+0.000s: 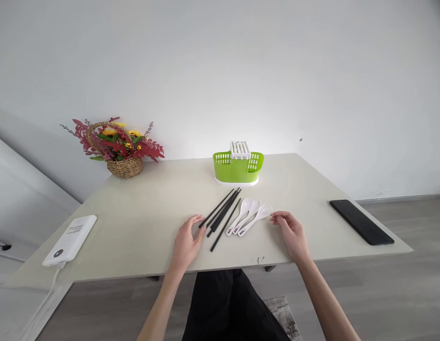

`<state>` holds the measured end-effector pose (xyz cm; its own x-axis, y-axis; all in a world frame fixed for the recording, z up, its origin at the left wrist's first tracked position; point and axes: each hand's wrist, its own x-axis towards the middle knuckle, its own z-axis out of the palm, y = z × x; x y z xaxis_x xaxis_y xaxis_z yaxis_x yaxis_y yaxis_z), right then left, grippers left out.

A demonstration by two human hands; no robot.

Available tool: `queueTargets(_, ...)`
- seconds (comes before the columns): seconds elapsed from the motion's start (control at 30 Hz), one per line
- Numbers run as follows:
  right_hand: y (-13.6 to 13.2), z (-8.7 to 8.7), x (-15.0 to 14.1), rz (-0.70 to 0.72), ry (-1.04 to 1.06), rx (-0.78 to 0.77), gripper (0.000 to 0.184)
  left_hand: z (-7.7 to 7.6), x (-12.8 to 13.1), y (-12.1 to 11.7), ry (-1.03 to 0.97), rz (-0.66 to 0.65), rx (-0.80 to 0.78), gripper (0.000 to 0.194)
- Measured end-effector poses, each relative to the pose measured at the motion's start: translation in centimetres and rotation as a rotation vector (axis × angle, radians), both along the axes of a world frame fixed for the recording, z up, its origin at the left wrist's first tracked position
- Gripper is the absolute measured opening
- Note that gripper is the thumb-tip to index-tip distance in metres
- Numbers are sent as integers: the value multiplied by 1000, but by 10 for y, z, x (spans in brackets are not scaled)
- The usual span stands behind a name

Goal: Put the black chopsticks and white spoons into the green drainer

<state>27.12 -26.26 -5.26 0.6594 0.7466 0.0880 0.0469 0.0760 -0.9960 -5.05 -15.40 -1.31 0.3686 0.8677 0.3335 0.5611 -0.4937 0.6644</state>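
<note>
In the head view, black chopsticks point(220, 217) and three white spoons point(254, 215) are laid side by side near the table's point(142, 237) near edge, the spoons with bowls toward the far edge. The left hand point(186, 241) is held loosely open beside the chopsticks; the right hand point(292, 237), loosely open with bent fingers, is placed just beside the rightmost spoon. Contact cannot be told for either. A green holder point(237, 170) is stood by the far edge, a flower basket point(125, 167) near the far left corner. A white power bank point(70, 240) is seen toward the near left corner, a black phone point(361, 221) toward the near right.
</note>
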Motion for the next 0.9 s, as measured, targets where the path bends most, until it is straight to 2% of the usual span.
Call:
queueTargets(0.67, 0, 0, -1, 13, -21, 1, 24, -4, -1, 2, -9, 73, 81, 19)
queueTargets(0.9, 0, -1, 0, 25, -29, -6, 23, -8, -2, 3, 35, 161, 136, 21)
